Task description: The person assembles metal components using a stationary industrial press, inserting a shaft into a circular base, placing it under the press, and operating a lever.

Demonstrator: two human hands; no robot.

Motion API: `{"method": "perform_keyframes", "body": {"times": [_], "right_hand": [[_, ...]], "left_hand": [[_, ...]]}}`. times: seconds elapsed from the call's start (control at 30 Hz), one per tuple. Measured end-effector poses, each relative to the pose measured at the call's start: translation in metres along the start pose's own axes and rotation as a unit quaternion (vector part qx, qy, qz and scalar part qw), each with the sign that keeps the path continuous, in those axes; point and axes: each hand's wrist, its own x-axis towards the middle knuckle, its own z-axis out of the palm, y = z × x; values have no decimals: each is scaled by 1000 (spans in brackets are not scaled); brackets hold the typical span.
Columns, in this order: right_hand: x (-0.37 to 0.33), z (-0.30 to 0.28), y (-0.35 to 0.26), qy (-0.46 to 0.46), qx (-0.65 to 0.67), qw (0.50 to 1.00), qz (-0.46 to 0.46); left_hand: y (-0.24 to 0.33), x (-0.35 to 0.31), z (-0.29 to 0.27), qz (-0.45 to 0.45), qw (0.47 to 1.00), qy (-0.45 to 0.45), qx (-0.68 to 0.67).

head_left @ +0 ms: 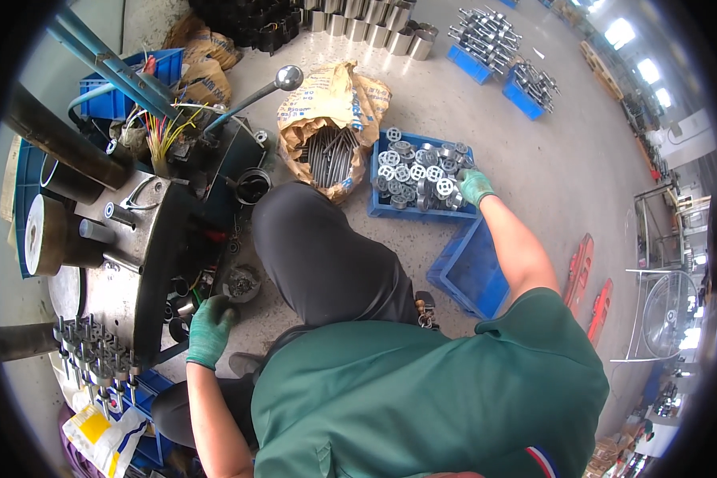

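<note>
My right hand (476, 186), in a green glove, reaches to the right side of a blue crate (398, 213). The crate is heaped with round, spoked metal pieces like small wheels (417, 172). Its fingers curl against the pieces at that edge and seem closed on one, though the fingertips are partly hidden. My left hand (209, 331), gloved in green with dark fingertips, hangs beside the machine's metal table (107, 299). Its fingers are loosely bent, thumb apart, and nothing shows in them. Close to it sits a small container of metal bits (240, 283).
An open paper sack (334, 88) of metal rods stands left of the crate. Another blue crate (474, 267) lies near my right forearm. A ball-ended lever (289, 77) juts from the machine. Assembled shafted parts (95, 354) stand at the table's near corner. Red pallet-jack-like forks (579, 267) lie right.
</note>
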Motion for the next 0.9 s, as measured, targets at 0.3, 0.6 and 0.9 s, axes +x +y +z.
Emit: {"method": "perform_keyframes", "body": {"times": [0.3,0.6,0.9], "right_hand": [[20,5,-62,-142,-152,977,-50],[29,46,-71,-62,-132,987,-68],[34,53,-83,-83,-198,965,-150]], "left_hand": [[5,-3,-1,-23,1000,-5,-11],[7,-2,0,-10,1000,-6,7],[5,0,2,-3,999,-10,32]]}}
